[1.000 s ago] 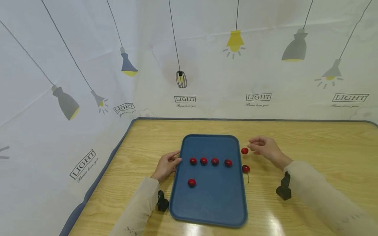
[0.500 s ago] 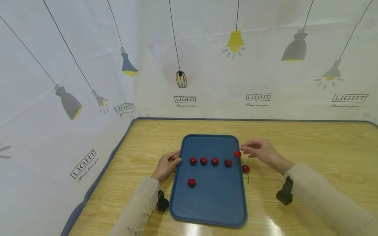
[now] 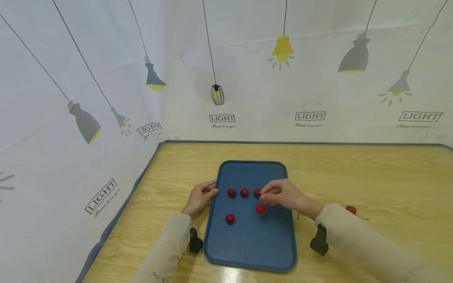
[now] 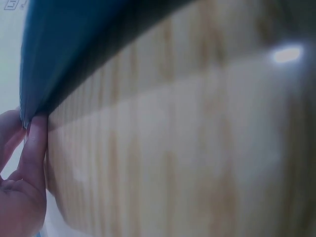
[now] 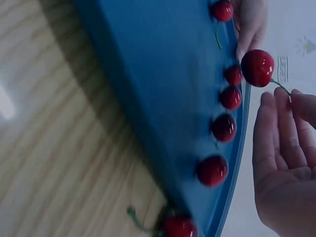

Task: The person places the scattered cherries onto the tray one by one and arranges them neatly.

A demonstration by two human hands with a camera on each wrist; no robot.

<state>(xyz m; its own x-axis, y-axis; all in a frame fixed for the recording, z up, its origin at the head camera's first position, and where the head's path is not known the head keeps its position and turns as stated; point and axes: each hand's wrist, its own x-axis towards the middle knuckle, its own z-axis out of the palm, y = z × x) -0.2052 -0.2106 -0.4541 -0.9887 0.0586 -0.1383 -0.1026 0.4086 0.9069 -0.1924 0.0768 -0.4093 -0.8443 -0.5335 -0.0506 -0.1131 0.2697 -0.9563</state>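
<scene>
My right hand (image 3: 283, 194) pinches a red cherry (image 5: 257, 68) by its green stem, over the middle of the blue tray (image 3: 249, 247). On the tray stands a row of several cherries (image 3: 244, 192); the row's right end is hidden behind that hand in the head view but shows as a cherry (image 5: 213, 170) in the right wrist view. A single cherry (image 3: 230, 218) lies nearer, below the row's left end. My left hand (image 3: 199, 198) grips the tray's left rim between thumb and fingers, also visible in the left wrist view.
Outside the tray's right edge lies a cherry (image 5: 178, 227), mostly covered by my right hand in the head view. Another cherry (image 3: 351, 210) rests farther right, partly behind the sleeve. A wooden table (image 3: 371, 169) carries everything, backed by a lamp-printed white sheet (image 3: 255, 78).
My right hand has carried the held cherry leftward from beside the tray to over its middle, now below the row. The left hand stays at the rim.
</scene>
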